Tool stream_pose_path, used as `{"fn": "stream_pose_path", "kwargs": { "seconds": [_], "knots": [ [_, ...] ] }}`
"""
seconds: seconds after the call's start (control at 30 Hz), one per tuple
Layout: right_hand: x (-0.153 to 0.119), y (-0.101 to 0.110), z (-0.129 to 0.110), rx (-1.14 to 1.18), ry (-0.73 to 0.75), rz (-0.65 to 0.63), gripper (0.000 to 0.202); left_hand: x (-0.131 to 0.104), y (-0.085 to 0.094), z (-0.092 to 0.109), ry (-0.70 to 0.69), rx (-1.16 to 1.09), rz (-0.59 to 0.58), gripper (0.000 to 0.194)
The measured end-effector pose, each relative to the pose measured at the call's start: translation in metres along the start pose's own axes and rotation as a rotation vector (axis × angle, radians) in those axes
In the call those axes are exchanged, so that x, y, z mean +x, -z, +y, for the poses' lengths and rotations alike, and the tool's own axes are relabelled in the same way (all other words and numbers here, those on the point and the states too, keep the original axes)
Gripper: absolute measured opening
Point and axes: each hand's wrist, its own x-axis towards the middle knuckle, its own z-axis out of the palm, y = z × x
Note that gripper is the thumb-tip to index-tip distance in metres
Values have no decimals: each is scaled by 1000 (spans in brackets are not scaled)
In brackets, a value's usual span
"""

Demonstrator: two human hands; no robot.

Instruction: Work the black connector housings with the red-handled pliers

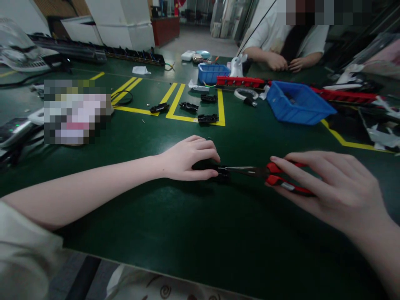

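My left hand [191,159] is closed round a small black part [223,174] on the green table [175,221]. From the right, my right hand [337,187] grips the red handles of a pair of long-nosed pliers [271,173]. The tips of the pliers meet the black part just beyond my left fingertips. My left fingers hide much of that part. Several similar black parts [208,119] lie farther back, most of them inside a yellow tape outline.
Blue bins [300,102] [213,73] stand at the back centre and right, near a red strip [240,81]. Cables and a device [18,127] lie at the left. A person's hands [286,63] rest across the table.
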Motion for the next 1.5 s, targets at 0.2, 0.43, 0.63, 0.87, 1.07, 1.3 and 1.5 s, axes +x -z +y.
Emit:
{"fn": "stream_pose_path", "kwargs": {
  "seconds": [0.2, 0.43, 0.63, 0.87, 1.07, 1.3, 1.5],
  "knots": [
    [2, -2, -8, 37, -50, 12, 85, 1, -1, 0, -3, -112, 56, 24],
    [-1, -6, -11, 100, -123, -20, 88, 5, -1, 2, 41, -255, 25, 15],
    [1, -13, -15, 91, -77, 2, 82, 7, 0, 0, 108, -411, 8, 11],
    [1, -20, -15, 168, -215, 63, 81, 7, 1, 5, 201, -585, 82, 19],
    [3, -21, -17, 247, -257, 99, 81, 9, -4, 15, 222, -793, 24, 16],
    [2, -25, -25, 324, -264, 91, 78, 11, -8, 13, 262, -874, 12, 12],
    [5, -27, -24, 303, -216, 107, 74, 11, -8, 15, 310, -935, 5, 11]
  ]
}}
